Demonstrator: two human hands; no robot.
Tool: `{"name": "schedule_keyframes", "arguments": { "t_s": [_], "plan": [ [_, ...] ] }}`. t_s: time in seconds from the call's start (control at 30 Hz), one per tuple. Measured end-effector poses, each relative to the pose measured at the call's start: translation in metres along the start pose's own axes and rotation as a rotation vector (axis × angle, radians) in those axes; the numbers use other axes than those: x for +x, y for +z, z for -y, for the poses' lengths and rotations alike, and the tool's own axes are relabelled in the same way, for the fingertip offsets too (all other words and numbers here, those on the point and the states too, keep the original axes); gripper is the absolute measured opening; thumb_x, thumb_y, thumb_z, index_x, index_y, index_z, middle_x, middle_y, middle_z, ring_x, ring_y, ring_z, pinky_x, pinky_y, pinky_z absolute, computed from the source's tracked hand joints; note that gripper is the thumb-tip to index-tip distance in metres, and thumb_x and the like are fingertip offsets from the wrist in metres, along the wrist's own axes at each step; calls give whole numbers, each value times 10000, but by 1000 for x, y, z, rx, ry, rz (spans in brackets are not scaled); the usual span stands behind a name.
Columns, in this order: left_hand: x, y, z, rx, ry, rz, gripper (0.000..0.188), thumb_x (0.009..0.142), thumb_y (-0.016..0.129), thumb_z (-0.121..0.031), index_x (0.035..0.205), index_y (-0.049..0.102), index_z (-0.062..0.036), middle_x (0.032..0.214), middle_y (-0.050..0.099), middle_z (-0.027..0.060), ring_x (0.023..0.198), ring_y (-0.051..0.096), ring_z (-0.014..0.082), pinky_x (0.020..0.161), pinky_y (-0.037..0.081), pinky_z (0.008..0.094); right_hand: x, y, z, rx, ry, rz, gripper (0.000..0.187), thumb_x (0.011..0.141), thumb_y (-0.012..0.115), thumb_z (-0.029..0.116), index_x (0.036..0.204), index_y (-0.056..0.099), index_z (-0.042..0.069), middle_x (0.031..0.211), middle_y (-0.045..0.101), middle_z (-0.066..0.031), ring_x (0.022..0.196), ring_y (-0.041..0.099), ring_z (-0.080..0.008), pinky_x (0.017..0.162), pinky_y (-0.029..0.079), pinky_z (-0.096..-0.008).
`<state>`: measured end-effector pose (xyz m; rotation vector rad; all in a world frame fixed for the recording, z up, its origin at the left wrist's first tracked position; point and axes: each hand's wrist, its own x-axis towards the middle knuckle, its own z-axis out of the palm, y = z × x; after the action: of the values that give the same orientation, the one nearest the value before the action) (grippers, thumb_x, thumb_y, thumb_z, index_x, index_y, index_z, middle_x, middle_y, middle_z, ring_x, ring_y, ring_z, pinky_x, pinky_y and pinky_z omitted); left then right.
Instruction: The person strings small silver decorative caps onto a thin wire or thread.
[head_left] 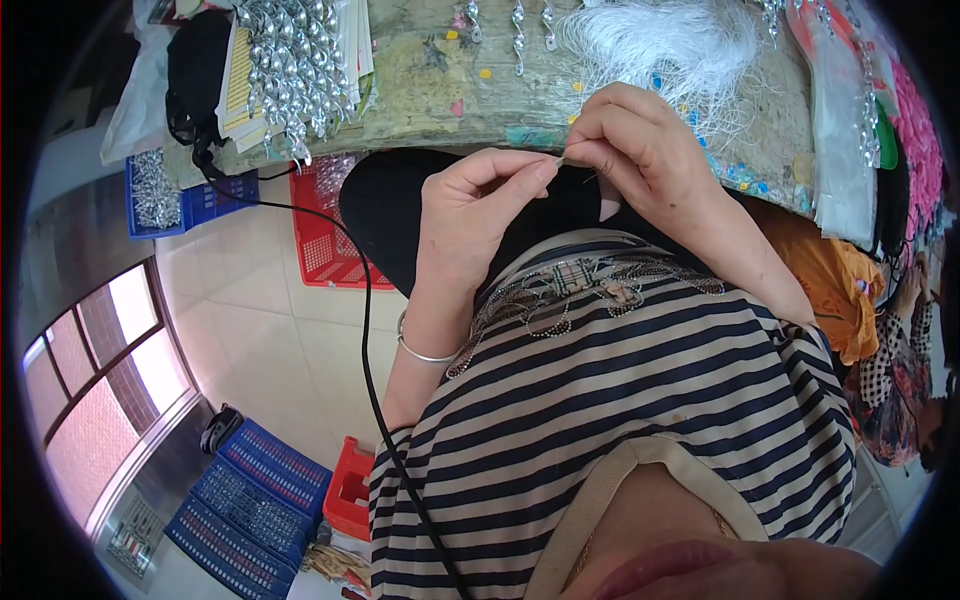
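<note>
Head view: left hand (470, 208) and right hand (648, 150) pinch a small piece (561, 160) at one o'clock; white strands (670, 45) lie beyond.

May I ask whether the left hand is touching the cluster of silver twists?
Apart: the head view shows tabletop between the left hand and the cluster.

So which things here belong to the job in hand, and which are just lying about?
Probably the job:
tiny piece, pinched by left hand and right hand
white threads
silver twisted pieces

Seemingly just lying about:
orange cloth
black cable
pink bundle
</note>
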<state>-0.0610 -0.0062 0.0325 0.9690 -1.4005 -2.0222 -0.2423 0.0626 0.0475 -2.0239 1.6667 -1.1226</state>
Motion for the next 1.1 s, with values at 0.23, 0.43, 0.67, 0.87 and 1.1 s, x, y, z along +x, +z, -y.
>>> {"name": "schedule_keyframes", "arguments": {
  "t_s": [0.23,0.43,0.67,0.87,1.1],
  "plan": [
    [0,-14,10,205,106,-68,121,793,693,-22,910,695,10,789,658,25,691,554,36,614,421,164,-11,-10,7,321,527,133,118,939,509,137,908,515,24,857,560,-42,791,536,-101,705,433,-220],
    [-1,-1,7,-21,48,-108,113,803,688,-35,912,687,0,754,635,-2,644,516,14,582,405,155,-12,-2,1,1021,621,38,181,976,439,191,906,514,43,908,580,-38,723,516,-51,546,485,-209],
    [-1,4,8,52,136,-118,92,827,668,-49,900,680,5,768,633,6,654,512,21,565,403,164,-4,13,4,298,115,13,102,935,482,82,885,552,26,1038,620,-82,778,566,-130,680,502,-260],
    [-1,0,14,-175,86,-46,127,853,643,-87,923,674,14,795,636,24,660,505,39,583,385,175,-1,16,11,50,-80,1,88,791,632,36,861,578,41,1008,605,-80,879,564,-236,772,440,-316],
    [1,-2,16,-289,1,-30,141,845,651,-86,944,668,13,773,634,26,652,496,50,592,370,170,-1,20,12,55,-58,-9,88,780,639,40,846,580,44,1020,586,-75,902,550,-239,798,425,-325]
  ]
}}
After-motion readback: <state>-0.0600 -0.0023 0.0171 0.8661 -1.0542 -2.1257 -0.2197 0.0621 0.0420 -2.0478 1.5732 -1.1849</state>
